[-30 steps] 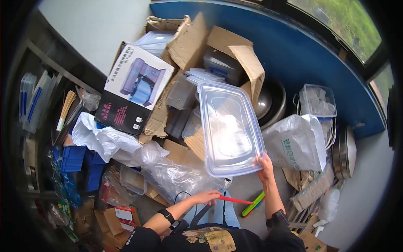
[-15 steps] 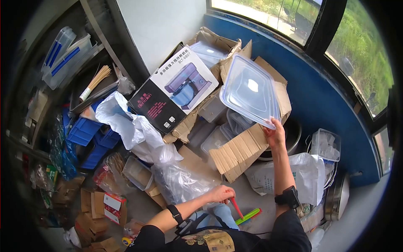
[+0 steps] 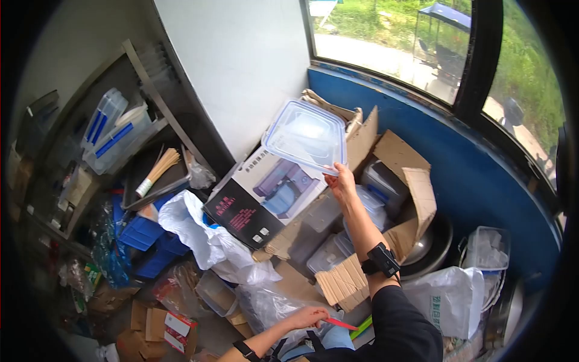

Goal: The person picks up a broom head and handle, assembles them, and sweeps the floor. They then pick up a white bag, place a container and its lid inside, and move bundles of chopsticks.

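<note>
My right hand (image 3: pixel 342 180) grips the edge of a clear plastic lid (image 3: pixel 306 134) with a bluish rim. The lid is held over the upper part of a mixer box (image 3: pixel 271 199), which is printed with a purple stand mixer. My left hand (image 3: pixel 309 317) is low near my legs, closed around the red handle (image 3: pixel 341 324) of a brush with a green head (image 3: pixel 362 327). My right sleeve partly hides that head. Below my right forearm, an open cardboard carton (image 3: pixel 419 196) holds clear plastic containers (image 3: pixel 371 208).
White plastic bags (image 3: pixel 199 232) and blue bins (image 3: pixel 143 232) lie to the left, below a rack with a dark tray (image 3: pixel 157 178) of bamboo skewers. A metal bowl (image 3: pixel 443 241), a white sack (image 3: pixel 449 298) and a clear tub (image 3: pixel 487 247) stand right, along the blue wall.
My right hand has moved the lid left, from above the carton to over the mixer box. My left hand still holds the brush handle. The head view has shifted.
</note>
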`<state>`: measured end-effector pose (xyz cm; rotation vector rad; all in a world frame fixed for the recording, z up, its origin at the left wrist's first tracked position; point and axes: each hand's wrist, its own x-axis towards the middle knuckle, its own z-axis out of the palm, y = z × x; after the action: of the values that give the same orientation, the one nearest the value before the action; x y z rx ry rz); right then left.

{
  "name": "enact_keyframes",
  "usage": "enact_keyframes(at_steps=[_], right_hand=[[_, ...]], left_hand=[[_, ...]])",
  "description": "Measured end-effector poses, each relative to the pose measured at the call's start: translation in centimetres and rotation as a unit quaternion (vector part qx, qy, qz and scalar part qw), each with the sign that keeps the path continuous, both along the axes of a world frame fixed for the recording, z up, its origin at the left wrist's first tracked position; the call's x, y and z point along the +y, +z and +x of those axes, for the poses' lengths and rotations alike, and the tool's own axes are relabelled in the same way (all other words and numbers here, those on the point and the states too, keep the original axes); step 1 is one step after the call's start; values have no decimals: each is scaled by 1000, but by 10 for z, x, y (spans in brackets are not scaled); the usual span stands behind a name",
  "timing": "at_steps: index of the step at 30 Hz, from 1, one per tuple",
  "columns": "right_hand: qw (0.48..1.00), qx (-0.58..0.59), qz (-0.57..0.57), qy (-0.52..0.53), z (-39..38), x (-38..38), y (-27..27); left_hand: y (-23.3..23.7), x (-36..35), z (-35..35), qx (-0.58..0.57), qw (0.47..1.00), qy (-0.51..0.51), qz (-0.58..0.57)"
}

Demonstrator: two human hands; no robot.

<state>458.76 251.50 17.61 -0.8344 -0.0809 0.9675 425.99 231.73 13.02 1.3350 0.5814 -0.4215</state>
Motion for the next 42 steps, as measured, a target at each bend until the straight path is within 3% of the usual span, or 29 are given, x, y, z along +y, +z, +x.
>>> enact_keyframes(at_steps=[6,9,11,14,15,16,17,19,21,22,23,24,25,26,27,28,29,30,31,32,33,37,39,40,41,42], right_hand=[[980,164,112,12,18,46,11],[965,18,135,225,4,7,-16],[948,-19,89,305,-15,-48,-50],[938,14,-54,343,-49,-162,-136],[943,18,-165,287,-62,-213,-178],[920,-52,-260,289,-67,-271,-223],[891,-102,-387,213,-86,-325,-227],[863,10,-472,180,-119,-433,-260],[776,260,-574,33,-182,-451,-189],[803,375,-462,16,-204,-463,-188],[882,389,-243,106,-218,-475,-199],[904,382,-9,194,-230,-485,-210],[927,335,70,153,-250,-493,-220],[958,286,18,27,-271,-504,-231],[963,245,-62,-95,-291,-521,-241],[947,251,-127,-156,-309,-539,-241],[910,342,-156,-174,-328,-559,-198],[898,336,-222,-178,-346,-580,-177],[901,302,-258,-173,-364,-604,-156],[904,269,-289,-162,-383,-622,-136],[905,236,-321,-150,-401,-639,-122],[900,266,-344,-31,-475,-728,-143],[848,123,-516,24,-518,-762,-156],[792,-11,-605,79,-538,-781,-179],[758,-55,-641,104,-544,-776,-165],[745,-117,-649,99,-556,-784,-183]], left_hand=[[-13,15,5,35,999,-4,-21],[-16,20,12,37,999,-24,-23],[-13,24,17,42,998,-41,-18],[-7,24,22,22,997,-64,-35],[-7,22,23,6,996,-73,-48],[-1,19,23,-8,995,-78,-61],[8,17,25,-24,993,-88,-73],[11,6,26,-72,983,-117,-125],[1,-20,24,-122,968,-154,-154],[1,-36,23,-127,959,-182,-178],[4,-51,18,-129,947,-211,-204],[9,-66,10,-151,942,-220,-205],[11,-83,1,-171,931,-238,-215],[7,-95,-8,-171,930,-239,-219],[36,-92,-19,-98,935,-236,-247],[24,-92,-36,-103,931,-220,-273],[11,-92,-53,-107,926,-205,-299],[13,-80,-74,-124,948,-184,-226],[-10,-65,-100,-119,971,-116,-170],[0,-75,-113,-106,971,-122,-178],[-43,-29,-172,-54,995,42,-74],[-82,-1,-316,105,971,214,21],[-97,-8,-378,175,958,222,43],[-102,-13,-405,211,953,212,41],[-105,-17,-426,247,947,203,41],[-103,-21,-440,257,943,210,37]])
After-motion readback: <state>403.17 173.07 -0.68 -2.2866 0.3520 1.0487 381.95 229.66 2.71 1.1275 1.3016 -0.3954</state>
